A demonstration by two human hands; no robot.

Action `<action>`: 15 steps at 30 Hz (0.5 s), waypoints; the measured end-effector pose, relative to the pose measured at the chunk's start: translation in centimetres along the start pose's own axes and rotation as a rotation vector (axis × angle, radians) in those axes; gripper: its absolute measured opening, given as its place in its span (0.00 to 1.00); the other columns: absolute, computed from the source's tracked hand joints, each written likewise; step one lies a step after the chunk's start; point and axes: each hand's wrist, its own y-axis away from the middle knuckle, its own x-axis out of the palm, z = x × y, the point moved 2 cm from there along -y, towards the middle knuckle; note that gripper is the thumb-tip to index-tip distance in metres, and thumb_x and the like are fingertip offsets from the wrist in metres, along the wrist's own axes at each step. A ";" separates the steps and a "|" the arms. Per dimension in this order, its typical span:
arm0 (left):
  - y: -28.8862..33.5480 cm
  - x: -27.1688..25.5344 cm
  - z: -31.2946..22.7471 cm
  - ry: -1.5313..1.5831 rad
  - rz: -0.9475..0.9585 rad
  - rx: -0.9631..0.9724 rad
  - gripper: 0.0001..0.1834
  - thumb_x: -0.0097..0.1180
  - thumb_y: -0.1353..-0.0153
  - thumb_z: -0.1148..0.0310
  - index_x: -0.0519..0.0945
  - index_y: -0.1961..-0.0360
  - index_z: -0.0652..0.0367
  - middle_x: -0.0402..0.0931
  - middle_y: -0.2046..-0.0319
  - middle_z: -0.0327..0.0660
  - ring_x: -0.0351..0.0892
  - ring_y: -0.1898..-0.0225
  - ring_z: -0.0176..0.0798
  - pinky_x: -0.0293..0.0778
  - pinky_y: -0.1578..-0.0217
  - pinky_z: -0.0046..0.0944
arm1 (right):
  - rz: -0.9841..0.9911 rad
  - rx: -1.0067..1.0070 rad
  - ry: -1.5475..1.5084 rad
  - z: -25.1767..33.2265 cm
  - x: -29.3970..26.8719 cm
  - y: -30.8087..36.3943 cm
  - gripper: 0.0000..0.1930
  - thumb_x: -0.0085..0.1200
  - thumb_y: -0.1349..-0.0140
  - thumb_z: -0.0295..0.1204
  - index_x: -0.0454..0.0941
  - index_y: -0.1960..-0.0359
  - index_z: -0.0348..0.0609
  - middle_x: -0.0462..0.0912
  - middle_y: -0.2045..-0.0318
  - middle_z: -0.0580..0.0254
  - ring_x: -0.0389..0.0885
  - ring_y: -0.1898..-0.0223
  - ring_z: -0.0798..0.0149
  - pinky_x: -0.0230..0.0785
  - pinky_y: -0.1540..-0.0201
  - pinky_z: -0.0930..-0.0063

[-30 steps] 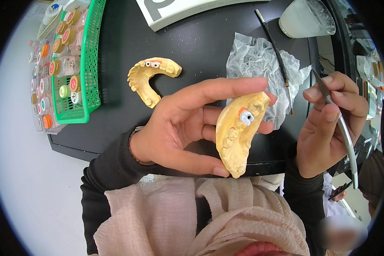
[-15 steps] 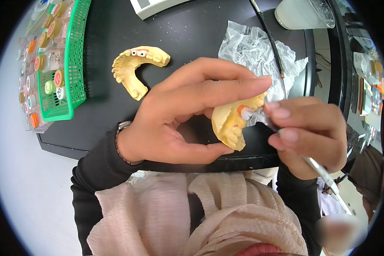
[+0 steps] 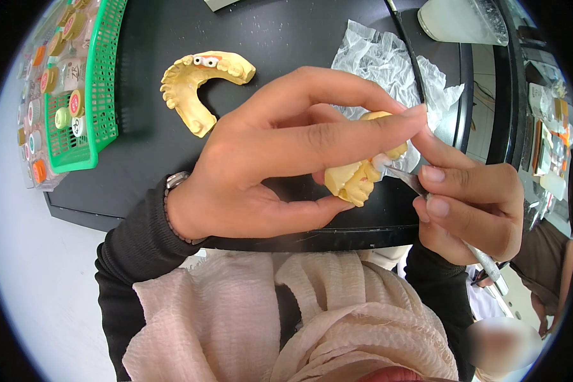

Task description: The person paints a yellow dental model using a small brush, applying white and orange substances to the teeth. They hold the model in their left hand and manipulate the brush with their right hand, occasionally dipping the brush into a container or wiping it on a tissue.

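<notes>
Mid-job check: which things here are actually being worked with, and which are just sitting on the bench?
In use:
left hand gripping the yellow dental cast
right hand holding the metal tool, tip at the cast

Lying about:
second yellow cast on the black bench
crumpled plastic wrap
green basket of small pots
thin brush

Black sleeves (image 3: 130, 254), beige scarf (image 3: 248, 318), wristband (image 3: 172, 184)

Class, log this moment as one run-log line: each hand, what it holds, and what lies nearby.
left hand: holds yellow dental cast | right hand: metal tool tip at cast | second cast: on black table | green basket: at left
</notes>
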 end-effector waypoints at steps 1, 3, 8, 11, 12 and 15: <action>-0.1 -0.2 -0.1 -0.028 0.008 0.013 0.36 0.61 0.65 0.81 0.68 0.47 0.69 0.64 0.51 0.50 0.69 0.51 0.43 0.66 0.52 0.36 | -0.011 0.008 -0.005 0.0 0.1 0.1 0.14 0.53 0.55 0.09 0.69 0.67 0.34 0.71 0.64 0.41 0.70 0.54 0.33 0.70 0.51 0.62; -0.1 -0.1 0.0 -0.050 -0.001 0.022 0.38 0.62 0.65 0.81 0.67 0.46 0.70 0.65 0.52 0.50 0.70 0.51 0.42 0.66 0.52 0.35 | -0.039 0.021 -0.022 0.1 0.4 0.2 0.13 0.53 0.55 0.08 0.70 0.67 0.34 0.71 0.64 0.41 0.70 0.54 0.32 0.69 0.51 0.62; -0.1 0.1 0.1 -0.046 -0.031 0.026 0.39 0.62 0.65 0.80 0.65 0.45 0.70 0.66 0.52 0.50 0.70 0.52 0.41 0.67 0.53 0.35 | 0.015 0.039 -0.018 0.1 0.0 0.1 0.12 0.52 0.54 0.09 0.70 0.67 0.34 0.71 0.63 0.40 0.68 0.52 0.32 0.68 0.50 0.62; -0.1 0.0 0.1 -0.061 -0.021 0.031 0.39 0.62 0.65 0.81 0.65 0.45 0.70 0.66 0.52 0.49 0.71 0.52 0.41 0.67 0.54 0.35 | 0.026 0.040 -0.025 0.0 0.0 0.1 0.13 0.52 0.54 0.09 0.71 0.67 0.34 0.71 0.62 0.40 0.67 0.52 0.31 0.67 0.49 0.61; -0.2 0.0 0.1 -0.066 -0.018 0.031 0.39 0.62 0.65 0.81 0.65 0.45 0.70 0.66 0.52 0.49 0.71 0.52 0.42 0.68 0.54 0.35 | 0.030 0.035 -0.024 0.0 -0.1 0.1 0.13 0.52 0.53 0.09 0.71 0.66 0.34 0.71 0.62 0.40 0.67 0.52 0.31 0.67 0.49 0.61; -0.2 0.0 -0.1 -0.077 -0.017 0.028 0.38 0.62 0.64 0.81 0.65 0.45 0.70 0.66 0.52 0.49 0.71 0.52 0.41 0.68 0.54 0.35 | 0.025 0.021 -0.015 -0.1 0.0 0.2 0.13 0.52 0.53 0.09 0.71 0.66 0.34 0.71 0.63 0.41 0.67 0.52 0.31 0.66 0.49 0.60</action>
